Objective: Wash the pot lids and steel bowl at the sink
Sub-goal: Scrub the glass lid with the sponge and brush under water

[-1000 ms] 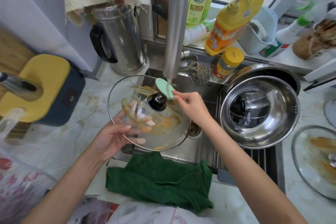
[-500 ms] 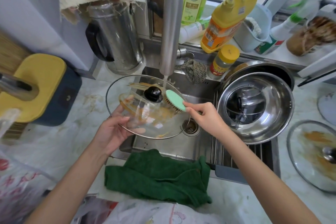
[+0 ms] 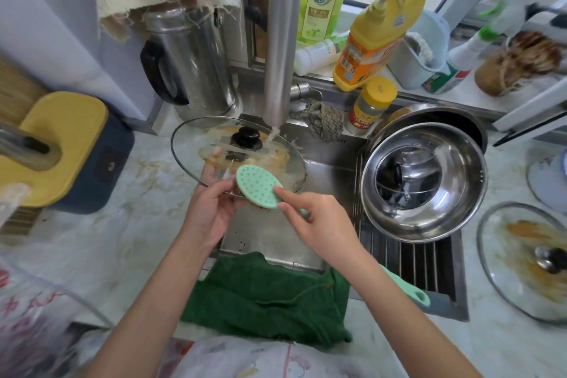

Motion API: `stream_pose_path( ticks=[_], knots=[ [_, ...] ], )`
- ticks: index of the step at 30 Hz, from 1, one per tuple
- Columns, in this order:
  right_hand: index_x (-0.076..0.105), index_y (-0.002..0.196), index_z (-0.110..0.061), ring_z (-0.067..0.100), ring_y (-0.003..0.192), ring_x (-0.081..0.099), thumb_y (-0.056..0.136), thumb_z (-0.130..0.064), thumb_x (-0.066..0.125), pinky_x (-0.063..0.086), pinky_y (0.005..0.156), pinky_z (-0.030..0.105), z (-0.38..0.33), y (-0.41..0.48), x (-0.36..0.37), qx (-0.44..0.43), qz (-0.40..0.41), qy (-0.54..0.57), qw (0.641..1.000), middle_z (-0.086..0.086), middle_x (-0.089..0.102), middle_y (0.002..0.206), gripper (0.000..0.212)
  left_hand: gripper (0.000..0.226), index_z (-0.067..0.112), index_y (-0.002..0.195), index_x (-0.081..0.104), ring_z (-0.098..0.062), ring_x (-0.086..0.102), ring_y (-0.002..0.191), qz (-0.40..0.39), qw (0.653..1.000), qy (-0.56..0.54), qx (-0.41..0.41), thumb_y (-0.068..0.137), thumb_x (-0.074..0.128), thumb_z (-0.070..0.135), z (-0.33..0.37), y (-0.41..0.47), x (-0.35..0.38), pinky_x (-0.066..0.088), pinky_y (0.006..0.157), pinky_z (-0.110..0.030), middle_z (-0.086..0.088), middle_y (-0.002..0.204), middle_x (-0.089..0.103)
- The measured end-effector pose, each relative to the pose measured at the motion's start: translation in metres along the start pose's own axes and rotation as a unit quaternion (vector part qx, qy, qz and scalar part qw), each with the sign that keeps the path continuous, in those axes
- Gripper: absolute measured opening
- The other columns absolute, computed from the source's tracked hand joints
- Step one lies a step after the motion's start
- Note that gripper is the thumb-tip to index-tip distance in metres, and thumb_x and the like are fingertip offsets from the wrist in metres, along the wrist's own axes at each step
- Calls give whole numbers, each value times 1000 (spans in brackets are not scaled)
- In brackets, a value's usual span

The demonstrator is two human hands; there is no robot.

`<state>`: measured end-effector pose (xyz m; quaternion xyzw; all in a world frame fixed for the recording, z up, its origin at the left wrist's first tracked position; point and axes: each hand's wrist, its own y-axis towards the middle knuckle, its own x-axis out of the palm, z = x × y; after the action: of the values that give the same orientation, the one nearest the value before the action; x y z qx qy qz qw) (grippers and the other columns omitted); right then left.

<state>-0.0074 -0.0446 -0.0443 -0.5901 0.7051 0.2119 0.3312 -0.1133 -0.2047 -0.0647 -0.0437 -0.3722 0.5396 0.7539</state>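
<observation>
Over the sink (image 3: 276,239), under the running tap (image 3: 280,40), the left hand (image 3: 211,209) is gripping the near rim of a greasy glass lid (image 3: 190,147), its fingers curled beneath the glass. The right hand (image 3: 319,224) is holding a green brush (image 3: 259,187) by its handle, forefinger lying along the back of the head, bristles meeting the lid's near edge. Scrubbing of this lid appears to be under way, with orange residue smeared across it; the next move is probably calling for firm strokes toward the knob (image 3: 245,138). The steel bowl (image 3: 423,181) is sitting on the sink rack (image 3: 414,261), and a second soiled lid (image 3: 521,264) is lying on the worktop (image 3: 138,224).
</observation>
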Motion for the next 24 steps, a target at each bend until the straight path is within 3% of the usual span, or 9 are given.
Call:
stream_pose_path(
  ticks=[4,8,10,13,15,18,20,22,24],
  knots=[
    [63,123,-34,8,55,55,94,-32,58,43,53,30,44,10,0,74,37,-1,997,-3,75,90,30,64,22,140,46,-23,66,90,8,998,-66,-4,84,42,-8,7,0,-13,60,74,-38,-10,105,70],
    [68,119,-19,18,102,67,94,-26,57,53,85,35,71,47,8,174,64,68,980,-1,69,115,28,67,21,140,46,-22,70,92,-6,998,-52,-19,78,45,-5,9,-6,-22,56,80,-42,-10,118,68],
    [68,118,-19,12,88,69,93,-26,59,54,76,33,61,43,13,158,53,114,979,-6,71,110,27,69,21,139,48,-22,69,85,-21,999,-42,-21,74,47,-2,10,-7,-24,53,82,-47,-10,117,69],
    [70,114,-23,2,47,46,93,-28,59,38,47,26,61,36,15,117,28,113,986,-11,73,95,24,68,21,137,50,-20,70,73,-37,998,-32,-38,72,55,-1,11,-9,-29,59,73,-43,-10,117,68],
    [72,111,-14,4,77,66,94,-23,57,50,66,27,74,54,14,171,63,118,976,-7,69,114,25,85,21,139,50,-26,72,75,-67,996,-24,-60,61,79,8,9,-10,-37,61,67,-41,-13,115,66],
    [70,110,-2,9,113,59,94,-16,57,45,93,23,74,83,13,218,68,180,957,0,66,122,25,104,23,139,48,-40,69,91,-123,986,23,-110,45,94,18,7,-16,-44,61,70,-46,-20,122,63],
    [69,112,-2,0,105,61,95,-17,58,48,93,22,61,95,10,175,30,209,962,-2,67,118,25,105,23,139,44,-40,69,92,-143,980,33,-132,47,93,18,6,-21,-43,61,65,-46,-22,124,62],
    [70,113,-10,-14,69,57,95,-21,58,46,69,12,52,104,7,122,-37,172,977,-12,68,107,24,99,23,137,46,-39,70,90,-148,978,21,-146,49,92,17,6,-25,-41,61,61,-44,-22,124,63],
    [71,113,-16,-6,57,51,95,-25,56,43,61,16,57,120,7,134,-31,127,982,-11,70,108,25,81,22,136,47,-38,70,91,-156,976,30,-147,64,83,9,7,-29,-38,61,61,-44,-22,126,62]
  ],
)
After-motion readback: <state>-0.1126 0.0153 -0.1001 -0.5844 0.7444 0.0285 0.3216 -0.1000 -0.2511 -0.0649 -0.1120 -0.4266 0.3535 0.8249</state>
